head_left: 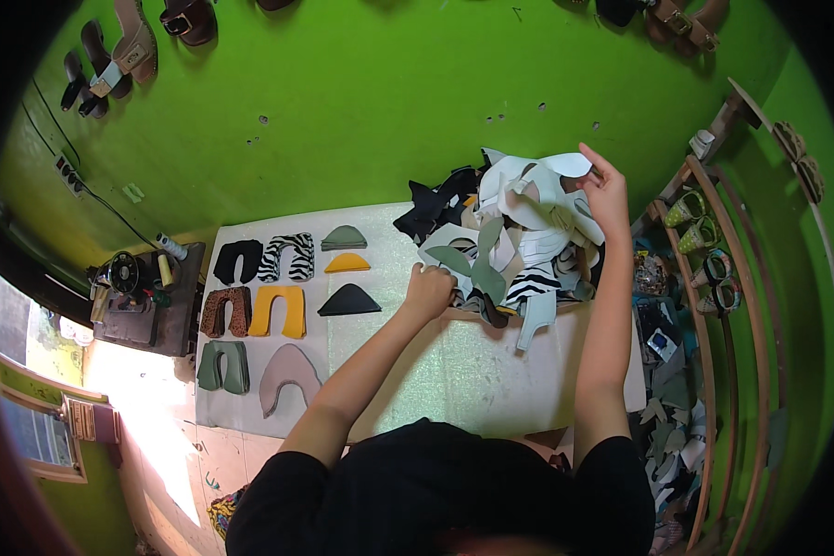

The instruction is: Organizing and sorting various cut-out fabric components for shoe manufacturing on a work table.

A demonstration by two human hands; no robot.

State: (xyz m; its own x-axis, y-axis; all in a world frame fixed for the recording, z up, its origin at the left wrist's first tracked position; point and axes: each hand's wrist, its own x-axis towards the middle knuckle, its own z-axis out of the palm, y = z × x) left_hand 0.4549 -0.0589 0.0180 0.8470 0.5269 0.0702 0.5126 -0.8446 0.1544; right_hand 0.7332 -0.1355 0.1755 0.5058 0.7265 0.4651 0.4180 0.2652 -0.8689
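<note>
Observed: left hand (431, 291) curled at the scrap pile (540, 246), right hand (608, 197) at its right side; I cannot tell whether either grips.

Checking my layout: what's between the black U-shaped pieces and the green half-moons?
Zebra-striped U-shaped pieces lie there, in the head view.

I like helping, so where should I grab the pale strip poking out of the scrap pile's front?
I'd pinch the pale strip by its lower end, coming from the near side of the white table. That narrow end juts out past the scrap pile toward the person, with nothing seen lying over it, while its upper part meets other scraps.
</note>
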